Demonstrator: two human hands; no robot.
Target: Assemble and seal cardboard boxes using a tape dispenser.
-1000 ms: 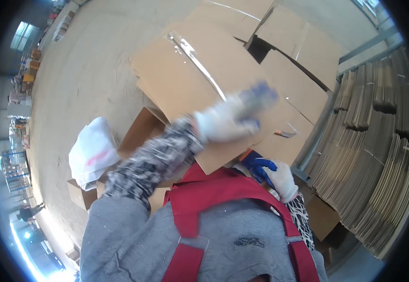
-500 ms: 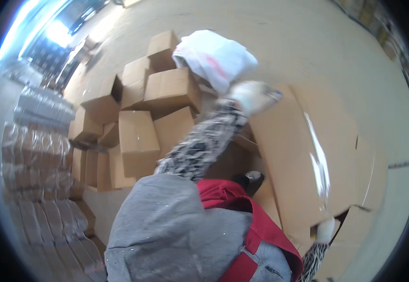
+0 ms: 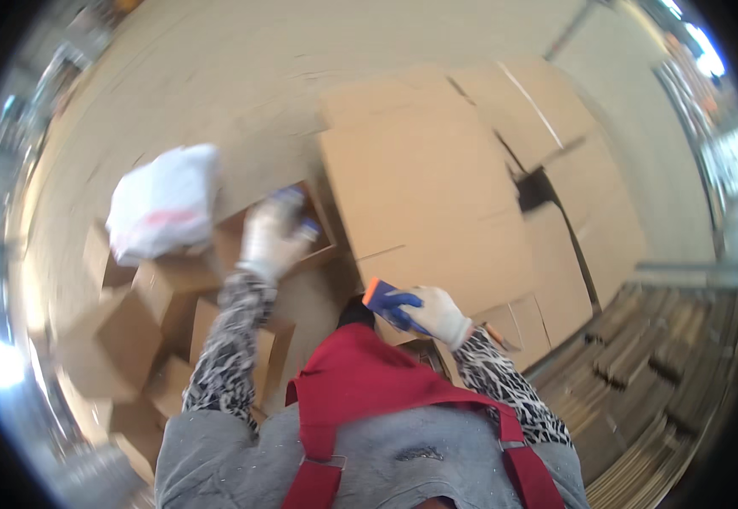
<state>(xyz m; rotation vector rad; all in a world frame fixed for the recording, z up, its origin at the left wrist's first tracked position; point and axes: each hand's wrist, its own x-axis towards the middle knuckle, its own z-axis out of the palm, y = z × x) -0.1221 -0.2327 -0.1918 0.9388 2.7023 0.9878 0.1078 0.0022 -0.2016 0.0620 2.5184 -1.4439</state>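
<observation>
My left hand [image 3: 274, 236], in a white glove with blue fingertips, is over an open cardboard box [image 3: 325, 222]. Motion blurs it, but the fingers look apart and I see nothing between them. My right hand [image 3: 428, 316], gloved alike, closes on a small dark-blue tool with an orange end [image 3: 375, 293]; its exact kind is unclear. This hand is above the near edge of a large flattened cardboard box [image 3: 420, 178]. Left of my left hand, a white bundle [image 3: 165, 204] with a faint red mark rests on some boxes.
Several brown cartons [image 3: 110, 343] stand in a cluster at the left. A stack of flattened cardboard [image 3: 649, 365] fills the lower right. A thin tool with a brownish handle [image 3: 498, 335] lies by my right wrist. Concrete floor [image 3: 258, 76] stretches beyond.
My view has swung right. My left hand has moved away from the white bundle toward the flattened box's edge. My right hand has come off the flattened box's far side and now shows the blue tool.
</observation>
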